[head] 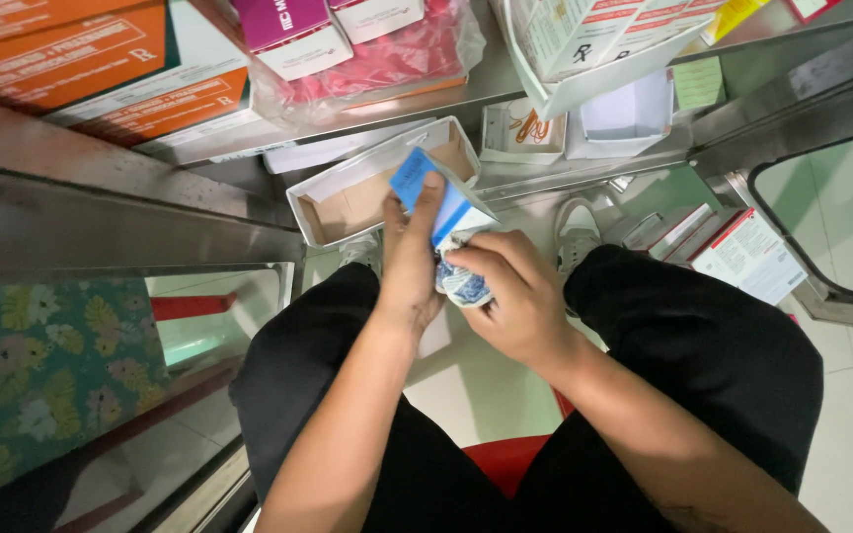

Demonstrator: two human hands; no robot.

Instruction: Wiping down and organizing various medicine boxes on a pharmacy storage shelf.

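My left hand (pixel 409 265) grips a small blue and white carton (pixel 428 192), thumb pressed on its blue face. My right hand (pixel 510 296) is closed around crumpled blue-patterned blister strips (pixel 462 288) at the carton's lower end. Both hands meet above my knees, just in front of an open, empty long white cardboard box (pixel 348 202) lying on the lowest shelf.
Metal shelves (pixel 101 232) hold orange cartons (pixel 101 59), a magenta box (pixel 283 25), white medicine boxes (pixel 584 35) and small open trays (pixel 520 133). More cartons (pixel 742 252) lie on the floor at right. I sit on a red stool (pixel 505 459). A floral panel (pixel 41 365) is at left.
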